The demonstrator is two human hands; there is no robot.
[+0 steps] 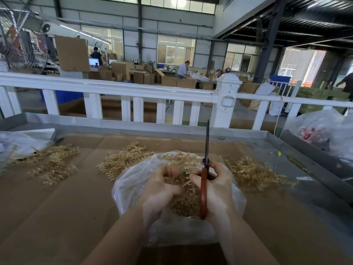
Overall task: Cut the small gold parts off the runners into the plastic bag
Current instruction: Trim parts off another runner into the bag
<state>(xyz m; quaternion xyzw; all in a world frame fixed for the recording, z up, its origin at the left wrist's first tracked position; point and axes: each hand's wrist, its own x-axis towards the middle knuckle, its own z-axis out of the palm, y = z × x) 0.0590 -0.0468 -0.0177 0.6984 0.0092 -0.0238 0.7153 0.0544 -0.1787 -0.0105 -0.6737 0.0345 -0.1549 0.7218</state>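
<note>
So both hands are down inside the mouth of the clear plastic bag [133, 188] right now. The right hand [215, 186] is wrapped around the red handles of the scissors [204, 188], and the dark blades stick straight up and away from that grip, looking closed from this angle. The left hand [162, 188] has its fingers curled into the gold stuff, pinching a runner [183, 178] just to the left of the scissor hand, almost touching it. Loose gold parts [181, 205] are heaped in the bag right under both hands. My guess is this is the moment between snips, sorting out which branch to cut. If I were doing it, I'd keep the runner low over the bag opening so the bits drop in and don't ping off onto the cardboard [57, 207], tip the blades down toward the pinch before opening them, and cut close to the part so no stub stays on. Keep the left fingertips back from the blade line too, since the hands are really close. Count-wise: one pair of scissors, one work bag, and three separate heaps of uncut runners on the cardboard, one just past the bag beyond the left hand [124, 159], one out to the right of the scissor hand [252, 173], and one well off to the left [51, 161]. There are two more plastic bags at the far edges, one on the left [17, 142] and one on the right [321, 129].
</note>
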